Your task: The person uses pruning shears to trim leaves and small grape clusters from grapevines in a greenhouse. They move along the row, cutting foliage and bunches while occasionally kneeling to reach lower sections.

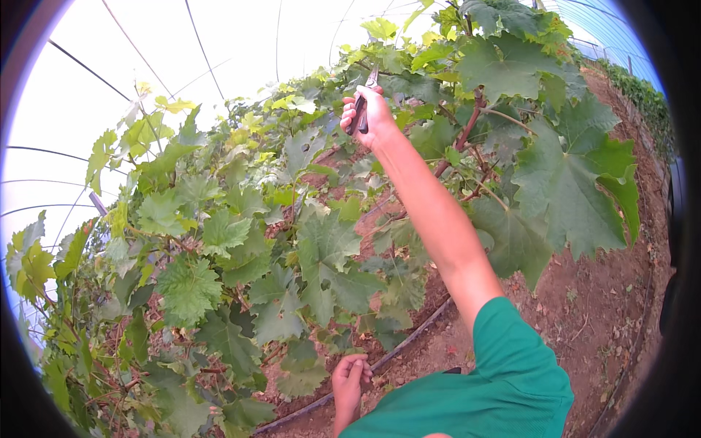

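My right hand (369, 115) is raised at arm's length, gripping pruning shears (372, 78) by their dark handles. The metal blades point up and away among the grapevine leaves (416, 85) at the top of the row. I cannot tell whether a stem lies between the blades. Low down in front of my body, my left hand (349, 378) has its fingers curled and the thumb against them, with nothing visible in it. Broad vine leaves (328, 263) hang just above that hand. A reddish-brown woody cane (470, 128) runs beside my right forearm.
Large grape leaves (569, 164) overhang the right side. A dark irrigation hose (419, 331) lies along the reddish soil (591, 306) beneath the vines. Thin dark wires or ribs (197, 44) cross the bright greenhouse cover overhead. Another green row (638, 98) stands at far right.
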Motion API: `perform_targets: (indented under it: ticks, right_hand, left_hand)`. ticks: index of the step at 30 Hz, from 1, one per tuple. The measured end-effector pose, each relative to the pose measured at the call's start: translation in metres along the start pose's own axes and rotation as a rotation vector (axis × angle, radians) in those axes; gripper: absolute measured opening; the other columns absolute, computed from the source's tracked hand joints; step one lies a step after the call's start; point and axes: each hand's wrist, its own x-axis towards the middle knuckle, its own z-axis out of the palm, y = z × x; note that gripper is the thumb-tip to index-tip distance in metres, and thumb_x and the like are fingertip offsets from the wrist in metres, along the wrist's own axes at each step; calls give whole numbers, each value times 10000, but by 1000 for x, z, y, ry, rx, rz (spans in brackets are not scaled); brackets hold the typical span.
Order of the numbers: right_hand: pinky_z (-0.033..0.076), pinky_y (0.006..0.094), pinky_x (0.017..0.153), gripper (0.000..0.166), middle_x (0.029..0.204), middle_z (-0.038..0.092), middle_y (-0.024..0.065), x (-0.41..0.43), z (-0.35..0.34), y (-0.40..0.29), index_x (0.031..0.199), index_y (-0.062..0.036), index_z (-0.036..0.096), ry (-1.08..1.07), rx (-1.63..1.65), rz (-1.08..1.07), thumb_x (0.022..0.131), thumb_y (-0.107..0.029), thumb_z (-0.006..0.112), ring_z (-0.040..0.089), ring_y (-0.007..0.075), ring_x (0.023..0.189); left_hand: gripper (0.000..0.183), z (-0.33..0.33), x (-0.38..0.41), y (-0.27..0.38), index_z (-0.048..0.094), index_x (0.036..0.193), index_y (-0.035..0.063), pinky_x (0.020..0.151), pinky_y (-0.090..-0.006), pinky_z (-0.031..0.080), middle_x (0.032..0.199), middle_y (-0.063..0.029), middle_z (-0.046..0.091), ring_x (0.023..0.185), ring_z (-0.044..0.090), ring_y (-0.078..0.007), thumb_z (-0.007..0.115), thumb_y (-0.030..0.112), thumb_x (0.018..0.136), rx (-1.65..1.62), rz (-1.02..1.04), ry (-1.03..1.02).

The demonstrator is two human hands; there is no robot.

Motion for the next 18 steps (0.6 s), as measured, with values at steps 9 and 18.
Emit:
perform_targets:
  ticks: [9,18]
  right_hand:
    - [505,329,558,418,707,577,53,-50,34,12,969,27,603,-275,-532,-111,980,-389,566,560,155,574]
    - [544,476,707,427,832,601,162,-2,9,2,1012,83,536,-145,168,217,987,-335,455,608,291,736]
  left_hand:
    - [157,-5,-11,-1,641,1079,-2,598,-219,464,825,-31,635,702,596,-91,531,81,1004,18,4,4]
    - [159,-13,-21,-4,650,1080,4,590,-216,467,830,-23,633,701,598,-88,537,85,1002,14,-9,45]
